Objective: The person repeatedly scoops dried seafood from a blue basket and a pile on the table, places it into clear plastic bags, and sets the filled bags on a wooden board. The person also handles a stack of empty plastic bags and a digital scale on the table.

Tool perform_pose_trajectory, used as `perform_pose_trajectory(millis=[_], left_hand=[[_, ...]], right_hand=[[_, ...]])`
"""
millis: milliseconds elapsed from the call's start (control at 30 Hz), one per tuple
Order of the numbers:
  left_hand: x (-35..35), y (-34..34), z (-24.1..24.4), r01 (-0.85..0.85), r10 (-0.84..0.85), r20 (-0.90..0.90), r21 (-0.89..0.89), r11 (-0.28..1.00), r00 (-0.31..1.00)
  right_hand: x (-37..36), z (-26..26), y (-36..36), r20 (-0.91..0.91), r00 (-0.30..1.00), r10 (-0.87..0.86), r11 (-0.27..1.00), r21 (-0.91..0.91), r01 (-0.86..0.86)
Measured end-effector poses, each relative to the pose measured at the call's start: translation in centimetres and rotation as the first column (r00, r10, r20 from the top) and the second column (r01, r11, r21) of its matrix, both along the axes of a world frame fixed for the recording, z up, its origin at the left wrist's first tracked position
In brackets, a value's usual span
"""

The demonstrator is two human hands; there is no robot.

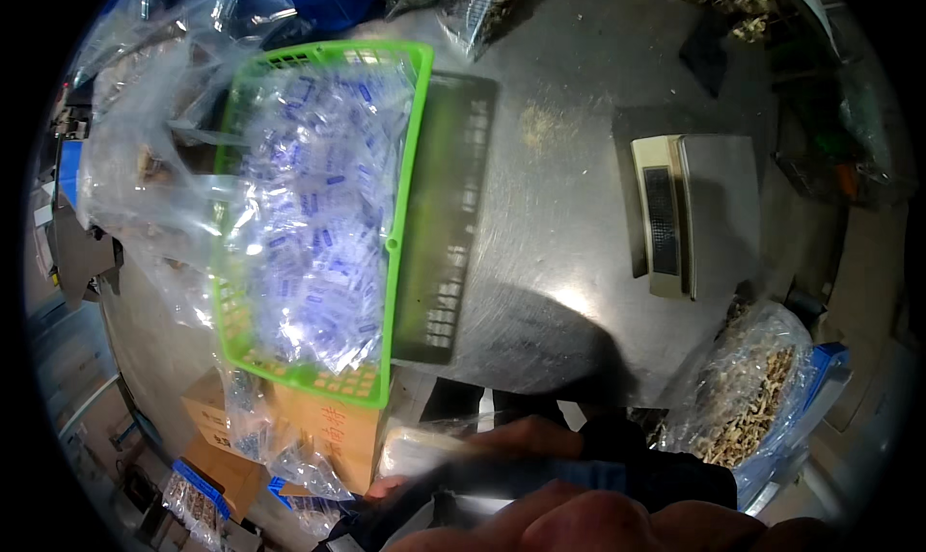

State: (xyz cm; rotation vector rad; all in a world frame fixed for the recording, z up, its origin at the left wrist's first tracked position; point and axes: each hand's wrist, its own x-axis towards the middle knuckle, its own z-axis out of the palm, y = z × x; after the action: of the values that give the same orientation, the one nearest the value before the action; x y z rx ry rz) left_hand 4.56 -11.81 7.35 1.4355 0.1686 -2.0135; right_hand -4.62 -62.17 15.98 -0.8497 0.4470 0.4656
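Observation:
A pale package (419,451) in clear plastic is held low in front of my body, below the near edge of a metal table (550,226). My right hand (524,436) is on its right side, slightly blurred. Only the fingers of my left hand (387,485) show, at its lower left corner; the rest is hidden by dark clothing. Beyond the package, a bright green plastic basket (400,241) holds a heap of small clear packets (318,212) with blue print. Blurred skin fills the bottom rim, too close to identify.
A weighing scale (673,219) with a keypad is on the right of the table. Dried goods fill a plastic-lined blue container (752,407) at lower right. Clear plastic sheeting (152,161) drapes left of the basket. Cardboard boxes (325,429) stand below the table's near edge.

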Motion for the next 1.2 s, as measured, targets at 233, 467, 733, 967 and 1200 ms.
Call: perform_pose_trajectory(millis=[233,467,733,967,1200], left_hand=[[3.1,-17.7,9.7,0.204,-0.098,0.411,-0.222,0.953,0.907],[5.4,-30.4,8.5,-0.101,0.187,0.21,-0.365,0.925,0.96],[6.8,-33.8,8.8,-0.558,0.56,-0.144,0.06,0.828,0.816],[10.7,-31.3,15.3,-0.11,0.158,0.384,-0.144,0.983,0.91],[18.7,-47.1,33.1,0.193,0.638,0.726,-0.685,0.702,0.255]], right_hand=[[4.6,10.4,-12.8,0.015,0.968,0.249,0.731,-0.659,-0.178],[8.5,7.4,-21.0,0.21,0.973,0.099,0.465,-0.874,0.142],[15.9,13.7,-25.7,0.279,0.947,0.16,-0.113,-0.948,0.299],[17.8,23.8,-28.7,0.355,0.8,0.485,-0.025,-0.908,0.418],[19.4,36.4,-27.2,0.388,0.758,0.525,0.54,-0.84,0.057]])
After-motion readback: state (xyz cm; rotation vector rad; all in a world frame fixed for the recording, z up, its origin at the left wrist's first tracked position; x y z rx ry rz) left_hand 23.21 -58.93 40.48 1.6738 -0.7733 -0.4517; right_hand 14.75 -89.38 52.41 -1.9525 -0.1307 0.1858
